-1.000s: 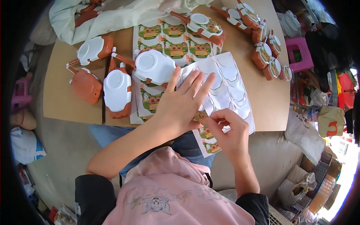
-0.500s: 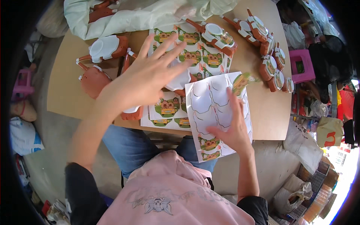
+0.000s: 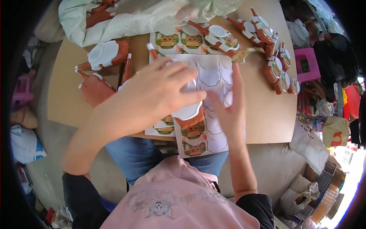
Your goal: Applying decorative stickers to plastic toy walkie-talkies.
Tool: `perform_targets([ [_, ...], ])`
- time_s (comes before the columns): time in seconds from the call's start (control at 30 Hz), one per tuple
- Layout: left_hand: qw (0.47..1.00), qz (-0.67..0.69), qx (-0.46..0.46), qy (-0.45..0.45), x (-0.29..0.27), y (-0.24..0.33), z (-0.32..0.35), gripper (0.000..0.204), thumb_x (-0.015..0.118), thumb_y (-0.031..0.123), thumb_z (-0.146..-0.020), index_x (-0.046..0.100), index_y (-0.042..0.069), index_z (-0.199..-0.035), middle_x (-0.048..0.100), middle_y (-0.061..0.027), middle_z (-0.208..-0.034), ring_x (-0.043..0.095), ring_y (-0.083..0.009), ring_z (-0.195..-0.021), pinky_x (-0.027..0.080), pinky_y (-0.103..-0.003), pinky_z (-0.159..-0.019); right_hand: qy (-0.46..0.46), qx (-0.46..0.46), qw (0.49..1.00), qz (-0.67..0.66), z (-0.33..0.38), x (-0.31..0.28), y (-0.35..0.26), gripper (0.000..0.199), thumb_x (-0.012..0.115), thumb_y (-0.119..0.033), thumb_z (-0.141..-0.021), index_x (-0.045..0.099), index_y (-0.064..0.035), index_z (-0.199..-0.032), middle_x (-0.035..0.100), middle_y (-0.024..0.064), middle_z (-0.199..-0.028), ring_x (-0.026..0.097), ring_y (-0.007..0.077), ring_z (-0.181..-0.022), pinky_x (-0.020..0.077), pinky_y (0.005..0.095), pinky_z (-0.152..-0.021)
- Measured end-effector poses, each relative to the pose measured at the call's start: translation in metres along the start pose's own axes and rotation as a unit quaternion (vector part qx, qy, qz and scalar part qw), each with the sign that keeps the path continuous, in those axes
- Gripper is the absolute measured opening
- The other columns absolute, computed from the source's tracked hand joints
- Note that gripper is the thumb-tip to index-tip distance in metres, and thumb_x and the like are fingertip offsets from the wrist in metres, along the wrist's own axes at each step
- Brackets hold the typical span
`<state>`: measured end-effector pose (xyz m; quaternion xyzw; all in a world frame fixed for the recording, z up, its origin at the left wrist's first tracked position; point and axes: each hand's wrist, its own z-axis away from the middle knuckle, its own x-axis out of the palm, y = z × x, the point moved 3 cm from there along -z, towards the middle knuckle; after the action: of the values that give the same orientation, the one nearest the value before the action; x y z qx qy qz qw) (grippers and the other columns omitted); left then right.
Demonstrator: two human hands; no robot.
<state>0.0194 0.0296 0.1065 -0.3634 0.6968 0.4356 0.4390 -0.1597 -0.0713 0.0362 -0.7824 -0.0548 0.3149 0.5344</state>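
Note:
My left hand [image 3: 167,86] is curled over a brown-and-white plastic toy [image 3: 188,112] with a long stem, lying over a sticker sheet. Part of the toy is hidden under my fingers. On the raised index fingertip of my right hand [image 3: 230,110] clings a peeled sticker [image 3: 241,56], green and yellow and blurred by motion; the thumb stands apart. The sticker sheet [image 3: 219,139] is mostly bare white backing with cut outlines, and a few printed stickers show near its lower left corner. Under it lie more printed sticker sheets [image 3: 166,40].
More toys lie at the left, among them one white-topped [image 3: 103,53] and one brown side up [image 3: 95,89]. Stickered toys [image 3: 273,70] cluster at the table's right. A pale plastic bag [image 3: 133,23] lies along the far edge. A pink stool [image 3: 307,65] stands beyond the table.
My left hand has come down, closed on a toy and shifted it right over the sheet. The partly used sheet has moved left and away from me. My right hand still carries the sticker, now farther away.

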Motion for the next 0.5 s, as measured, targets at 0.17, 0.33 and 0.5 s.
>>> perform_targets([
  [0.17,0.996,-0.062,-0.018,-0.058,0.019,-0.005,0.013,0.059,0.06,-0.007,-0.072,0.061,0.018,-0.126,0.053,-0.0087,-0.133,0.043,-0.0272,-0.132,0.029,-0.05,-0.115,0.061,-0.012,0.997,-0.044,-0.005,-0.033,-0.015,0.023,0.073,-0.004,-0.084,0.063,-0.0015,-0.105,0.058,0.0104,-0.117,0.056,0.0162,-0.105,0.0449,0.0296,-0.085],
  [0.33,0.917,0.311,-0.218,0.123,-0.005,-0.018,0.043,0.047,0.07,0.0,-0.076,0.062,0.003,-0.122,0.06,-0.01,-0.116,0.057,-0.0209,-0.109,0.046,-0.035,-0.094,-0.005,0.111,0.95,-0.292,0.005,-0.043,-0.028,0.011,0.07,0.001,-0.088,0.063,0.0025,-0.096,0.064,0.0041,-0.094,0.059,0.0077,-0.081,0.047,0.0189,-0.07],
  [0.5,0.763,0.511,-0.37,0.141,0.017,0.008,0.067,0.022,0.074,0.015,-0.086,0.067,0.0,-0.101,0.061,0.0005,-0.081,0.053,-0.0054,-0.071,0.038,-0.02,-0.058,-0.138,0.142,0.922,-0.332,-0.002,-0.01,-0.044,0.012,0.072,0.001,-0.087,0.065,0.0029,-0.096,0.066,0.0035,-0.088,0.061,0.0069,-0.079,0.0495,0.019,-0.069],
])
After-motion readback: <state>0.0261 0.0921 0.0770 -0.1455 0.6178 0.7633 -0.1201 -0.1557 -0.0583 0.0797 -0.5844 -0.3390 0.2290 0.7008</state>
